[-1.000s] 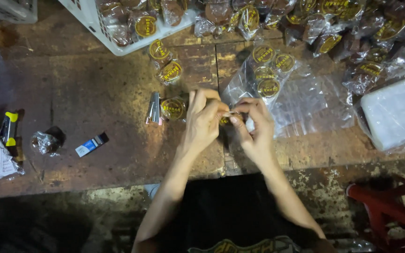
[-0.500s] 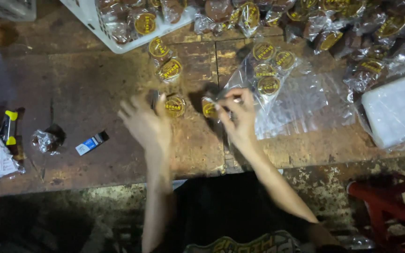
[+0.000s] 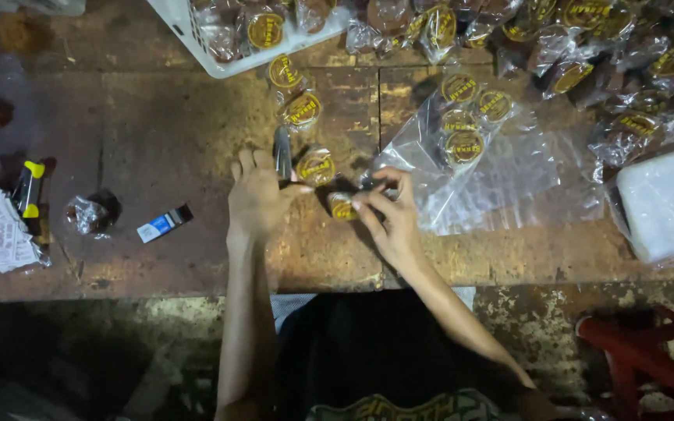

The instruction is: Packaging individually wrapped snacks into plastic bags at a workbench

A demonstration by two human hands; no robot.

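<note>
Pinching a small wrapped round sweet (image 3: 342, 206) over the worn bench (image 3: 157, 140), the right hand (image 3: 390, 218) grips its clear wrapper. The left hand (image 3: 257, 199), just to its left, closes on a grey metal tool (image 3: 282, 153) pointing away from the person, beside another wrapped sweet (image 3: 316, 167).

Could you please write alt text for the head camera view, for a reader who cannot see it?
Seen from above, a person's right hand pinches a small wrapped round cake over a worn wooden table, while the left hand rests by a metal tool. More wrapped cakes lie in a clear bag and a white basket.
</note>
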